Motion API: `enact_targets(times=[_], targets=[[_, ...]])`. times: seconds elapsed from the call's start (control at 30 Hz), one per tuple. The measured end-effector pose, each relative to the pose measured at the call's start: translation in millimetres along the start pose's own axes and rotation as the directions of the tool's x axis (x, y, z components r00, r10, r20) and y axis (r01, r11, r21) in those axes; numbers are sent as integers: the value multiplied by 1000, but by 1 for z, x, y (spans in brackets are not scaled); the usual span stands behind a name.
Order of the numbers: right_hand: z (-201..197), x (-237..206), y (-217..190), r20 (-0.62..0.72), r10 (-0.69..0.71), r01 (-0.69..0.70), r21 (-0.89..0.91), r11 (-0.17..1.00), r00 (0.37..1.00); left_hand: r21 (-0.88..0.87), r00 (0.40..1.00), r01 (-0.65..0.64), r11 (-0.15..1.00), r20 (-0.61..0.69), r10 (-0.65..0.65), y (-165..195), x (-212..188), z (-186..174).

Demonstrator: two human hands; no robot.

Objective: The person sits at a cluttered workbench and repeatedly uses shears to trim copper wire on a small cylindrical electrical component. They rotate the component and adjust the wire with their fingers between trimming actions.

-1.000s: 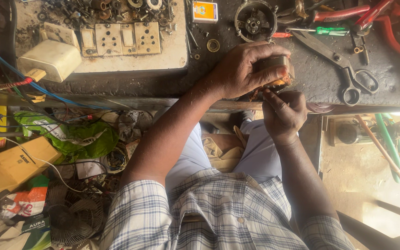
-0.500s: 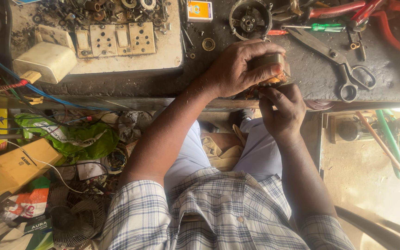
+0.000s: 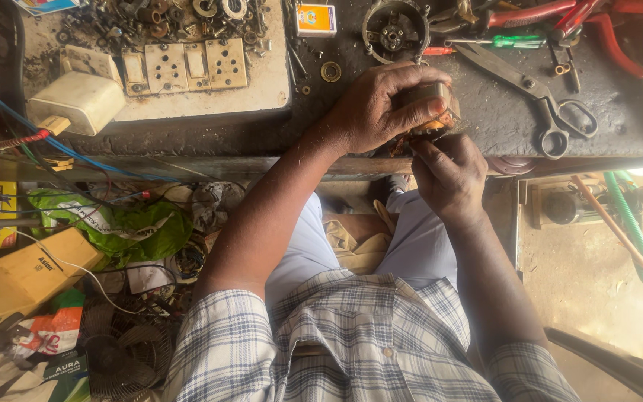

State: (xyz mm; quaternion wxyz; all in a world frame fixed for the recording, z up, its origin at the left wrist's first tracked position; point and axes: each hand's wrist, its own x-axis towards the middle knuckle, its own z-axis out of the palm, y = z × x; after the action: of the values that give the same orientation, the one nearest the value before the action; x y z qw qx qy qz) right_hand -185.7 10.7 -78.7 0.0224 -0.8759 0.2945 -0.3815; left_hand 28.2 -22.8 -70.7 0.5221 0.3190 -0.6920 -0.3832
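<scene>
My left hand (image 3: 385, 104) is wrapped over a small metal motor part with copper windings (image 3: 432, 112), holding it at the front edge of the dark workbench (image 3: 485, 119). My right hand (image 3: 448, 175) is just below it, fingertips pinched against the part's underside. Whether the right fingers hold a wire or a tool is hidden. Both forearms reach up from my checked shirt.
Scissors (image 3: 552, 112), red-handled pliers (image 3: 560, 15), a green screwdriver (image 3: 500, 42) and a round motor housing (image 3: 394, 31) lie on the bench. A socket board (image 3: 187, 67) and a cream plug box (image 3: 76, 100) sit at left. Bags, boxes and a fan grille (image 3: 124, 350) clutter the floor.
Both hands stay on the motor part; the right hand has shifted slightly under it. The view has tilted a little.
</scene>
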Motion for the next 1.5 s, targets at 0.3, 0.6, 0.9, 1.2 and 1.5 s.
enact_targets(times=[0.3, 0.6, 0.9, 1.2, 1.5], targets=[[-13, 2, -9, 3, -27, 28, -51, 998, 1000, 78, 999, -29, 997, -12, 30, -6, 0, 1], [-26, 2, -12, 134, -104, 128, -180, 975, 985, 68, 1000, -19, 997, 10, 19, 6, -4, 2], [-27, 13, -10, 257, -84, 154, -263, 952, 963, 137, 998, -56, 989, 15, 55, 14, 2, 5], [-20, 17, -7, 279, -152, 223, -246, 943, 948, 98, 998, 55, 994, -7, -55, 6, -5, 5], [-5, -2, 11, 276, -169, 221, -170, 960, 946, 219, 998, -61, 974, -16, 66, 7, -4, 6]])
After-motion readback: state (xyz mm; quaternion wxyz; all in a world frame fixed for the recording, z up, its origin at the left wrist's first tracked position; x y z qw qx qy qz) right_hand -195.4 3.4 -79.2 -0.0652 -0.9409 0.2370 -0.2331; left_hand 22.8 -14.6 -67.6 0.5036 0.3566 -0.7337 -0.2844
